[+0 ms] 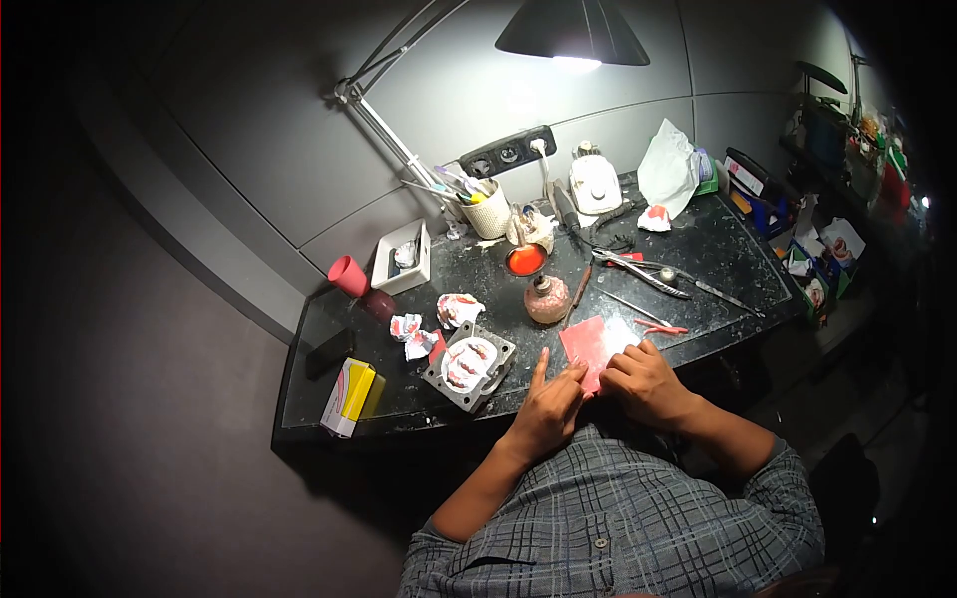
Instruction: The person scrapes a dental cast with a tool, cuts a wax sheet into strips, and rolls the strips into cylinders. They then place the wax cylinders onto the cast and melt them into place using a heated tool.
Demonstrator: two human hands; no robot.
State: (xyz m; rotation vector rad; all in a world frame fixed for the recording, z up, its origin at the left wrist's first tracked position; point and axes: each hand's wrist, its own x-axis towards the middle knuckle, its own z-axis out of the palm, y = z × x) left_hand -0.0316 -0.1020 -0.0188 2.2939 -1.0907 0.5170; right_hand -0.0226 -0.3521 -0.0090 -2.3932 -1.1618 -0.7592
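A pink wax sheet (588, 342) lies at the front edge of the black bench, between my two hands. My left hand (551, 407) pinches its lower left side, with one finger stretched upward. Curled fingers of my right hand (646, 383) grip its lower right side; the fingertips are partly hidden. To the left sits a metal dental flask half (490, 387) holding white plaster with reddish patches. Behind the sheet stands a pinkish spirit burner (546, 302), and just above it is a small pan of bright red-orange liquid (526, 260).
Pliers (648, 276), thin tools and pink wax strips (661, 328) lie on the right. Plaster lumps (459, 310), a yellow-and-white box (349, 397), a red cup (347, 276) and a white tray (420, 271) stand left. A lamp (572, 35) overhangs the bench.
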